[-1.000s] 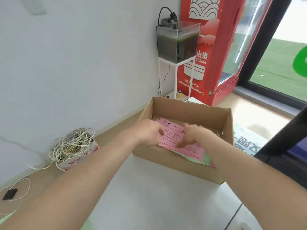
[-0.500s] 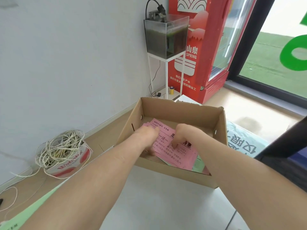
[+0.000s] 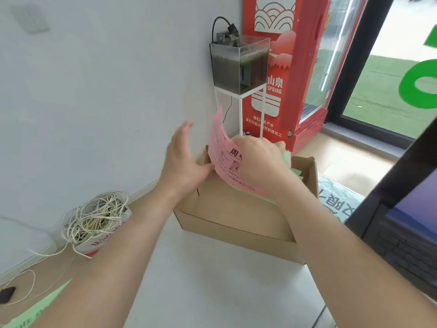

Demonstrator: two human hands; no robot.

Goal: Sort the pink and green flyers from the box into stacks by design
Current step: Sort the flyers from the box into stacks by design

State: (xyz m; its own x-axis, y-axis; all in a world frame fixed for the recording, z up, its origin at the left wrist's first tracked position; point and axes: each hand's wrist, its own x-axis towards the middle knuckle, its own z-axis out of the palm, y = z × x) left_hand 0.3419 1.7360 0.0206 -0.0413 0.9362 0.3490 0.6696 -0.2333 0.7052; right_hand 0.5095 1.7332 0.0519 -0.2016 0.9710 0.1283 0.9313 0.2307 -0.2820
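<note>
Pink flyers (image 3: 221, 147), earlier flat in the box (image 3: 236, 216), now stand lifted, gripped by the right hand (image 3: 257, 164), the left hand (image 3: 183, 159) straight-fingered alongside.

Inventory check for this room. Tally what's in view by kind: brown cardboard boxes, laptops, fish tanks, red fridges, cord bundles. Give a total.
Brown cardboard box: 1
Laptop: 1
Fish tank: 1
Red fridge: 1
Cord bundle: 1
Total: 5
</note>
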